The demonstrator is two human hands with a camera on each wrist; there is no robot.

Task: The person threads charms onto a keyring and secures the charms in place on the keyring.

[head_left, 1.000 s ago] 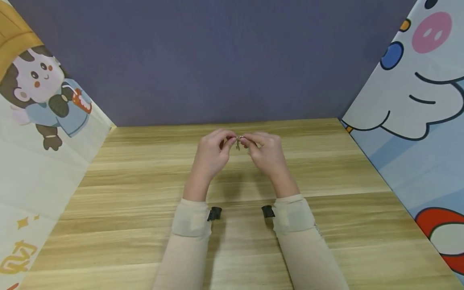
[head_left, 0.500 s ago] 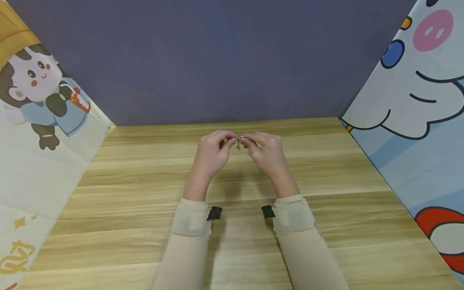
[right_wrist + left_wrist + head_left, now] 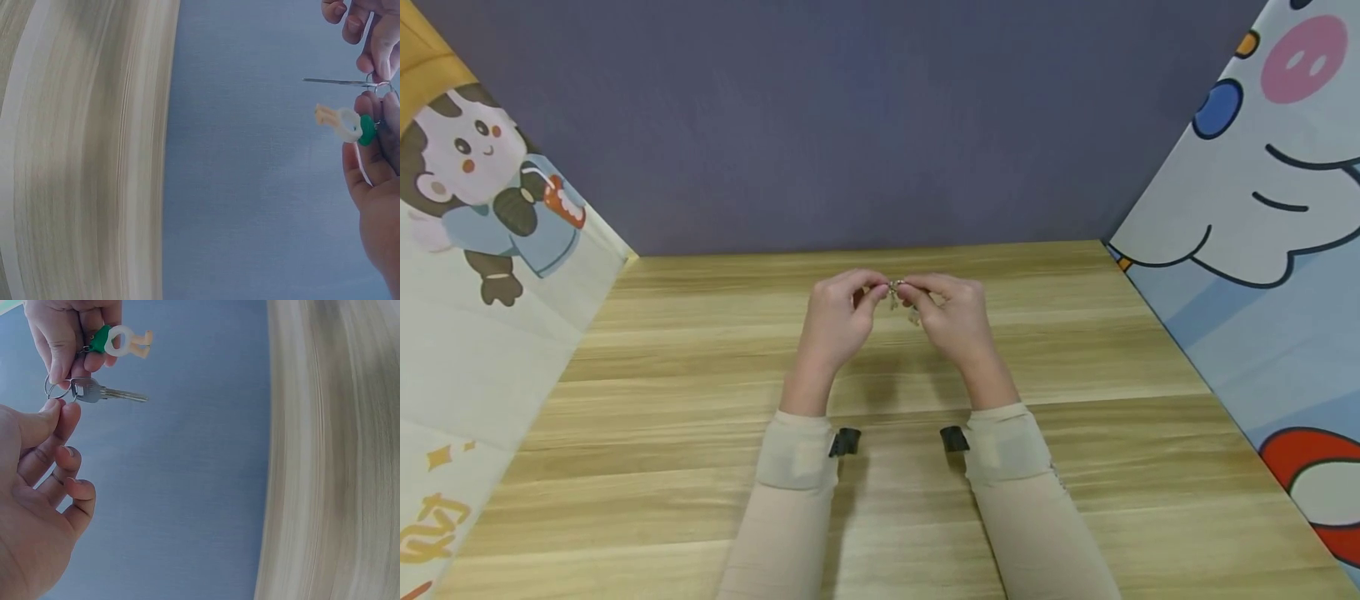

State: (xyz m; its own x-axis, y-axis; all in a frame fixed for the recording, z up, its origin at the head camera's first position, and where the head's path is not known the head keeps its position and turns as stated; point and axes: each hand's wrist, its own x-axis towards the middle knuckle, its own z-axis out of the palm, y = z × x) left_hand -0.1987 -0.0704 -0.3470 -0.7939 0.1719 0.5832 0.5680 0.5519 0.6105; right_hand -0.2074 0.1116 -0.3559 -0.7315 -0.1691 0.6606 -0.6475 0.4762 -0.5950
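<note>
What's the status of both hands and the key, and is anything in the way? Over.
Left hand, right hand: both pinch the ring. Key hangs between them. Charm beside right hand; nothing seen blocking.

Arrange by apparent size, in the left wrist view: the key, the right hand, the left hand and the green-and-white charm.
1. Left hand
2. Right hand
3. Charm and key: too alike to rank.
</note>
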